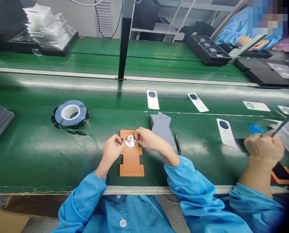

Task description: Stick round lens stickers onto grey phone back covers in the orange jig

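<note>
An orange fixture plate (pixel 131 161) with notched sides lies in front of me on the green work surface. At its upper part is a shiny silver round piece (pixel 130 141) with several holes. From the left, my left hand (pixel 113 149) pinches its edge with thumb and fingertips. My right hand (pixel 148 139) reaches in from the other side, its fingers closed at the disc's right edge. Behind my right hand lie grey flat panels (pixel 164 127) with small holes, and beside them black tweezers (pixel 178 143).
A roll of tape (pixel 61 114) with black ring-shaped pieces is at left, near a stack of grey panels (pixel 0 124). White panels with dark discs (pixel 153 99) lie along the belt. At right, a co-worker's hand (pixel 263 149) holds tweezers. A post (pixel 125 42) stands behind.
</note>
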### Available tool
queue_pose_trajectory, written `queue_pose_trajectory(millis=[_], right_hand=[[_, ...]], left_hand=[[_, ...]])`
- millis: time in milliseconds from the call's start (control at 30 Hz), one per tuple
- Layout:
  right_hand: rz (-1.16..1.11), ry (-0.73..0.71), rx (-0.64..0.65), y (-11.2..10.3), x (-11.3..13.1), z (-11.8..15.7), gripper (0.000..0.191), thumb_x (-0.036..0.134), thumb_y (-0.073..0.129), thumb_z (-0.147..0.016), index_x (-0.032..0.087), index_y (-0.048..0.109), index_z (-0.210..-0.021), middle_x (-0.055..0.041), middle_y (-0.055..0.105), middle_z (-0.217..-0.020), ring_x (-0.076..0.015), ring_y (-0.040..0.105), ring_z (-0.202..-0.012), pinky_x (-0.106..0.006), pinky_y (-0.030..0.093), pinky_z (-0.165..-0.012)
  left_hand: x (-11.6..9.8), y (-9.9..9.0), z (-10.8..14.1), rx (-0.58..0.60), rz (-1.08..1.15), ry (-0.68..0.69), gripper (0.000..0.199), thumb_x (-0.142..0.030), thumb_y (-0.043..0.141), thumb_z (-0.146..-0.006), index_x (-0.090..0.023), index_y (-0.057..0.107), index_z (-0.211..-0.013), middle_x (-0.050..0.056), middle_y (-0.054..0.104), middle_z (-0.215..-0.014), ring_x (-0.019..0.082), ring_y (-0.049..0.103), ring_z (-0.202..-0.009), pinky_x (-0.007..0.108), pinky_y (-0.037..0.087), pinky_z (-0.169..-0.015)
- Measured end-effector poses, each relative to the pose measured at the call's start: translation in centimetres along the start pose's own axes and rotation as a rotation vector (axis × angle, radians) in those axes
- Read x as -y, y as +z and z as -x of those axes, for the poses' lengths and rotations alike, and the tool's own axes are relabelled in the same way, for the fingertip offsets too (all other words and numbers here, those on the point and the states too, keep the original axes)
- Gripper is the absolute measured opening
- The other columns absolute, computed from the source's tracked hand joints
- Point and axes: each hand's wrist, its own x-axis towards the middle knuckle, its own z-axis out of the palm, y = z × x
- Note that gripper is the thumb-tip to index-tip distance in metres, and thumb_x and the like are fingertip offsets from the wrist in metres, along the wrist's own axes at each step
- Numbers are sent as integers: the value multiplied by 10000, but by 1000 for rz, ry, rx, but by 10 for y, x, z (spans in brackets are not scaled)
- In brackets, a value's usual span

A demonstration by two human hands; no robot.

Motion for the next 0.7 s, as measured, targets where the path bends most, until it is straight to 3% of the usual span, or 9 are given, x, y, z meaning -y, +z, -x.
queue_pose_trajectory(millis=[67,167,267,333,400,467,533,600,700], right_hand=[[-17,-11,-50,-9,-7,7,233,-27,545,-770,187,617,-824,-28,620,-858,-149,585,-711,-266,448,-671],[19,49,-277,-37,-28,18,147,108,616,-840,195,666,-947,-54,665,-950,-190,647,-817,-321,498,-768],[138,132,-462,-65,-49,29,308,285,722,-835,198,683,-1128,-110,662,-1130,-278,655,-1008,-416,507,-905],[161,132,-507,-72,-55,34,365,346,724,-846,203,681,-1179,-124,649,-1207,-308,636,-1103,-455,491,-980],[139,88,-545,-68,-55,37,326,367,683,-883,219,689,-1173,-118,643,-1241,-309,621,-1161,-470,479,-1027],[113,55,-580,-58,-54,39,311,398,651,-906,236,695,-1167,-113,632,-1275,-311,606,-1201,-487,475,-1049],[117,75,-599,-49,-57,39,367,443,638,-907,229,688,-1201,-128,610,-1323,-331,580,-1244,-514,469,-1065],[146,132,-606,-45,-66,38,471,481,634,-898,199,659,-1275,-158,572,-1387,-361,535,-1302,-542,448,-1094],[189,213,-583,-50,-85,38,637,534,638,-880,157,583,-1389,-197,512,-1465,-396,468,-1372,-564,413,-1132]], left_hand=[[2,-1,0,10,14,4,151,-328,664,-734,-225,555,-715,-61,542,-587,122,509,-545,245,361,-591],[5,-2,0,29,18,12,118,-296,654,-740,-225,561,-724,-61,532,-586,127,528,-561,248,374,-596],[6,0,2,6,-31,21,97,-283,643,-771,-229,567,-744,-48,536,-601,143,547,-574,271,417,-614],[5,4,6,-82,-80,118,80,-274,634,-804,-225,582,-769,1,609,-732,172,613,-694,299,480,-691],[2,8,12,-171,-142,325,36,-244,634,-826,-214,633,-845,94,656,-1052,234,648,-999,356,519,-864],[0,12,19,-184,-225,557,177,-212,639,-839,-208,685,-1010,156,504,-1422,317,488,-1347,450,460,-1057],[-2,16,24,-126,-312,705,333,-214,653,-849,-220,679,-1181,153,266,-1626,381,269,-1507,549,363,-1155],[-2,19,27,-66,-379,744,410,-244,665,-860,-232,656,-1269,134,108,-1694,422,156,-1544,620,295,-1183],[-1,21,27,-23,-441,706,460,-304,670,-872,-249,634,-1327,116,19,-1717,446,118,-1549,667,261,-1183]])
